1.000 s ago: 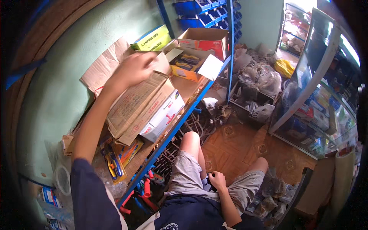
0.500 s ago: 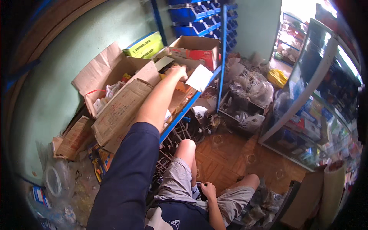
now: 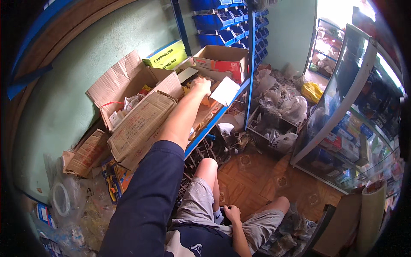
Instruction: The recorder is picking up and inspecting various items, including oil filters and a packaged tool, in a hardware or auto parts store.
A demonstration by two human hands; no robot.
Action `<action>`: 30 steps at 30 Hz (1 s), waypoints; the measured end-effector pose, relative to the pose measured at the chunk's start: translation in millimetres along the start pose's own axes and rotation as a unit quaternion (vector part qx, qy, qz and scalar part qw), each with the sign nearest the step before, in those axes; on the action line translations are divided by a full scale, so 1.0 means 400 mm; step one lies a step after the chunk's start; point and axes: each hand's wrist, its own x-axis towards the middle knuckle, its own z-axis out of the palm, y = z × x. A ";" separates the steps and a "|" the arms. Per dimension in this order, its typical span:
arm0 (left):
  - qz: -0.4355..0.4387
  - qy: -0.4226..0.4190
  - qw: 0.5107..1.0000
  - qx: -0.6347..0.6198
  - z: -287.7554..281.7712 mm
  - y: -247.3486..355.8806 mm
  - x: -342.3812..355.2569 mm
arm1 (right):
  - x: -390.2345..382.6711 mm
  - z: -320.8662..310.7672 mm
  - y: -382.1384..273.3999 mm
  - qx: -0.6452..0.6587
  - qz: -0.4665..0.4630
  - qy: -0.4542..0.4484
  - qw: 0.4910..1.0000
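My left hand [image 3: 201, 87] reaches into an open cardboard box on the shelf, over small brown and yellow items. Its fingers are bent downward and look closed; what they grip, if anything, is hidden. A white box flap [image 3: 225, 91] sticks out just right of the hand. Under my forearm leans a large worn cardboard flap [image 3: 139, 128], part of a bigger open carton with plastic-wrapped goods. My right hand [image 3: 232, 213] rests low between my thighs with curled fingers. Anything inside it cannot be made out.
A blue shelf edge [image 3: 214, 121] runs beside my left arm. Behind stand a yellow-green box [image 3: 166, 55] and a red-and-brown carton [image 3: 220, 58]. Blue bins [image 3: 218, 20] line the back. Plastic bags [image 3: 291, 109] fill a floor crate; a glass display case [image 3: 342, 124] stands right.
The view has shifted slightly, so the shelf and boxes sit a little lower and further right. My left hand stays in the box, slightly turned. My right hand has not visibly moved.
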 end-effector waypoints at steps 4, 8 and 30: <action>0.000 0.180 0.984 -0.002 -0.058 -0.078 -0.004 | 0.015 0.023 0.017 -0.005 -0.018 0.033 0.999; 0.006 0.253 0.963 -0.092 -0.142 -0.193 0.004 | 0.001 0.010 0.034 -0.003 0.000 0.029 1.000; 0.220 -0.008 0.304 -0.927 0.074 0.092 -0.895 | -0.002 0.004 0.043 0.082 -0.040 0.148 0.985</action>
